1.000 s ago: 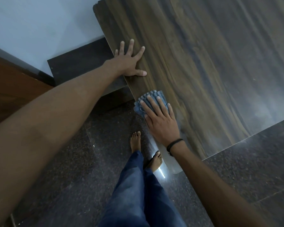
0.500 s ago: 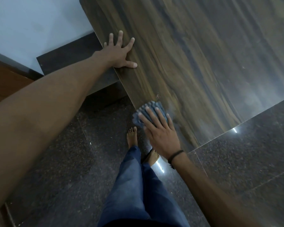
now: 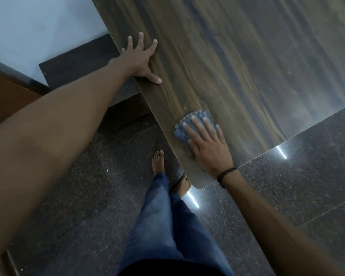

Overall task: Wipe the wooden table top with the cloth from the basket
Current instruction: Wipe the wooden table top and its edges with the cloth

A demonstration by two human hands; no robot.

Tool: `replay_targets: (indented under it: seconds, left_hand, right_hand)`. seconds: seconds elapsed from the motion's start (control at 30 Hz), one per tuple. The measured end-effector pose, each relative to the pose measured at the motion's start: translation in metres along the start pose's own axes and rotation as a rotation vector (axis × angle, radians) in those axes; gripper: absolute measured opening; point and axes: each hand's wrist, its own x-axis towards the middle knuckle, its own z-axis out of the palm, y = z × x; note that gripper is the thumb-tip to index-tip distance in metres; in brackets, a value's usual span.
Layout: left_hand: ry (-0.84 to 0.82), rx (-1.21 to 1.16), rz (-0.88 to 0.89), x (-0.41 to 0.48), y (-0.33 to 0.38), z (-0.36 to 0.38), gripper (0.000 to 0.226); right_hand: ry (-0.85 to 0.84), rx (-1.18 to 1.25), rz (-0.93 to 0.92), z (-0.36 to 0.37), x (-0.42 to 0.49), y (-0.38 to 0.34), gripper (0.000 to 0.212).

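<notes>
1. Head view, left arm: stretching from the lower left edge up to the upper middle of the frame, laying the left hand (image 3: 140, 58) palm down on the wooden table top (image 3: 247, 66) right at its left-hand edge. Spreading the fingers straight, pointing the thumb out to the right, gripping nothing.
2. Head view, right arm: coming in from the lower right corner, pressing the right hand (image 3: 209, 148) flat on the blue-grey nubbly cloth (image 3: 198, 115) just right of the frame's centre. Keeping the fingers straight and slightly fanned, bearing down on the cloth and not curling round it. Wearing a dark wristband (image 3: 226, 173).
3. Resting the cloth on the table top near its rounded near corner, nubs peeking out past the fingertips and to their left.
4. Standing barefoot in blue jeans (image 3: 167, 226) on the dark speckled floor (image 3: 78, 196), at the bottom middle.
5. Against half a second ago: sliding the cloth inward from the table's left edge, where it was overhanging, so lying wholly on the wood now. Still bracing the left hand flat at the same edge.
</notes>
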Motion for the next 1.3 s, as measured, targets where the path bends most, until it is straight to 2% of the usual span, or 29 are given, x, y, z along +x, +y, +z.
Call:
replay_targets:
  seconds: [0.1, 0.13, 0.27, 0.37, 0.47, 0.53, 0.57, 0.7, 0.77, 0.83, 0.97, 1.03, 1.1, 1.17, 1.3]
  left_hand:
    - [0.021, -0.006, -0.012, 0.001, 0.004, 0.000, 0.130]
    - [0.034, -0.003, -0.019, 0.000, 0.004, 0.000, 0.130]
    - [0.038, -0.007, -0.022, -0.001, 0.004, 0.001, 0.131]
    - [0.027, -0.020, -0.020, -0.001, 0.003, 0.001, 0.132]
    - [0.049, -0.017, -0.018, 0.001, 0.001, 0.002, 0.132]
    - [0.062, -0.013, -0.013, 0.001, 0.002, 0.002, 0.131]
    - [0.065, -0.007, -0.019, 0.001, 0.002, 0.002, 0.131]
    - [0.056, -0.011, -0.027, -0.003, 0.004, 0.002, 0.130]
    - [0.053, -0.022, -0.018, -0.004, 0.005, 0.001, 0.129]
    - [0.061, -0.026, -0.018, -0.005, 0.004, 0.001, 0.129]
    - [0.079, -0.016, -0.009, -0.005, 0.005, 0.002, 0.127]
    - [0.071, -0.019, -0.015, -0.007, 0.005, 0.002, 0.128]
    - [0.060, -0.021, -0.025, -0.008, 0.006, 0.001, 0.129]
    - [0.035, -0.029, -0.027, -0.008, 0.007, 0.000, 0.130]
    - [0.037, -0.029, -0.038, -0.005, 0.007, -0.001, 0.130]
  right_hand:
    - [0.066, 0.078, 0.240, -0.008, 0.045, -0.007, 0.053]
    - [0.070, 0.103, 0.265, -0.008, 0.057, -0.018, 0.054]
    - [0.017, 0.026, 0.015, 0.012, 0.019, -0.059, 0.055]
    - [0.001, -0.010, -0.036, 0.018, -0.038, -0.048, 0.054]
    - [0.038, 0.026, 0.127, 0.010, -0.014, -0.026, 0.053]
    - [0.095, 0.096, 0.294, 0.003, 0.021, -0.030, 0.052]
    - [0.096, 0.117, 0.316, 0.002, 0.031, -0.038, 0.053]
    - [0.041, 0.033, 0.050, 0.018, -0.017, -0.060, 0.053]
    - [0.001, -0.019, 0.017, 0.023, -0.062, -0.048, 0.053]
    - [-0.005, -0.002, 0.099, 0.020, -0.081, -0.027, 0.052]
    - [0.088, 0.099, 0.393, 0.012, -0.037, -0.026, 0.052]
    - [0.071, 0.095, 0.321, 0.016, -0.030, -0.046, 0.054]
    - [0.032, 0.030, 0.108, 0.026, -0.060, -0.059, 0.055]
    - [0.006, -0.018, -0.004, 0.032, -0.101, -0.053, 0.056]
    - [0.000, 0.008, 0.107, 0.022, -0.104, -0.002, 0.052]
